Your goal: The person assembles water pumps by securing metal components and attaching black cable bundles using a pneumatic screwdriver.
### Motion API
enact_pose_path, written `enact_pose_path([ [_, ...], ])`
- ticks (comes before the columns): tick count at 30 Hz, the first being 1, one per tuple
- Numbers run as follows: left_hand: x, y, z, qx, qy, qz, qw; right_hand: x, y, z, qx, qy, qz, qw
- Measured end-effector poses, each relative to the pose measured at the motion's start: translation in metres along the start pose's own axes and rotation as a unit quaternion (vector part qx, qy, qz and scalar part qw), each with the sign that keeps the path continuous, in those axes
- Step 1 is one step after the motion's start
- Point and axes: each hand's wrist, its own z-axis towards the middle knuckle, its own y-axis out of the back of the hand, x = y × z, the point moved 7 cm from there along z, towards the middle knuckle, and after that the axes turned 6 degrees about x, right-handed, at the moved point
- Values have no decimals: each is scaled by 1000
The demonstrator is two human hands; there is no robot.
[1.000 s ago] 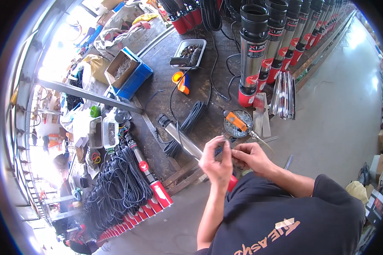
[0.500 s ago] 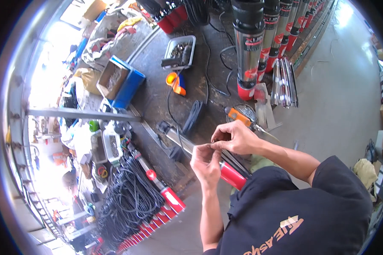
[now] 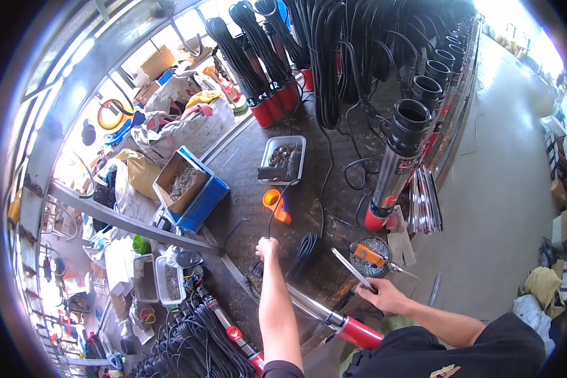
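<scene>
A silver pump with a red end (image 3: 360, 332) lies slantwise in front of me. My left hand (image 3: 268, 248) reaches out past its far end, fingers closed round a thin black cable (image 3: 271, 222) that runs up from the fist. To the right, my right hand (image 3: 384, 296) grips a long, narrow, shiny metal strip (image 3: 351, 267), which points away to the upper left. Between the hands a black coiled cable (image 3: 303, 255) rests on the dark bench (image 3: 239, 217). Close by the strip, an orange-handled tool (image 3: 368, 254) lies across a round bowl of small parts (image 3: 378, 269).
Upright silver pumps (image 3: 394, 170) line the bench's right side, beside a bundle of metal strips (image 3: 425, 198). Farther back are a plastic tray (image 3: 303, 154), an orange-and-blue holder (image 3: 277, 206) and a blue box (image 3: 205, 201). A metal bar (image 3: 132, 220) crosses at left.
My hands were together over the pump; they have parted. The left has reached forward to the cable, and the right now holds a metal strip. The view has tilted toward the far bench.
</scene>
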Motion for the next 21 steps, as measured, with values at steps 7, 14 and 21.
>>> enact_pose_path([
  [7, -148, 154, -151, 33, -499, -69, 863, 119, 7, 150, -73, 36, 154, 985],
  [14, -40, 192, -166, 312, -309, -319, 840, 192, 8, 300, -88, 111, 403, 904],
  [21, 60, 138, -95, 140, -360, -247, 888, 139, -30, 302, 5, 66, 207, 976],
])
